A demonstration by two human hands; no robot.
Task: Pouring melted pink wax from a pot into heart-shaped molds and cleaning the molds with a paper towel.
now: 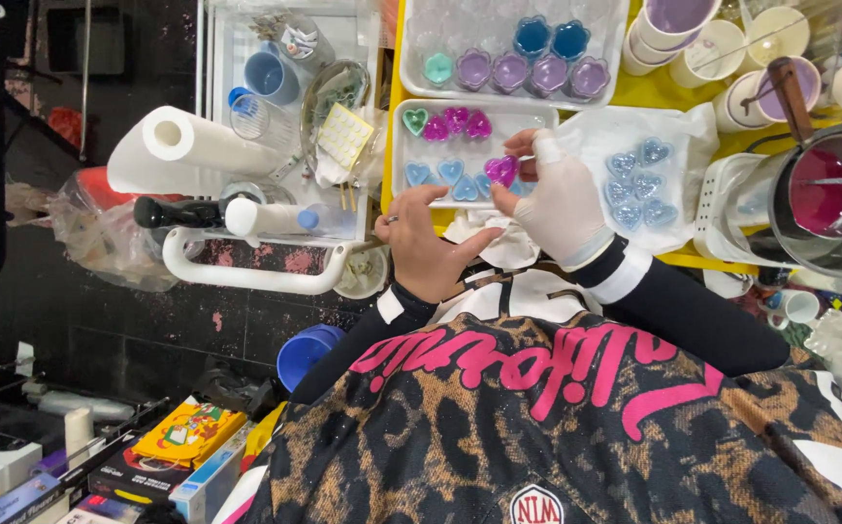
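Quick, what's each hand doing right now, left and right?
Left hand: bare, fingers curled open beside the purple heart piece, holding nothing.
Right hand: gloved, pinching the purple heart piece over the white tray.

Yellow table (pixel 652 92) carries 2 white trays (pixel 404 146), cups (pixel 722 44), a pot (pixel 828 194).

Craft workshop: heart moulds (pixel 460 155), dye pot (pixel 824 194)
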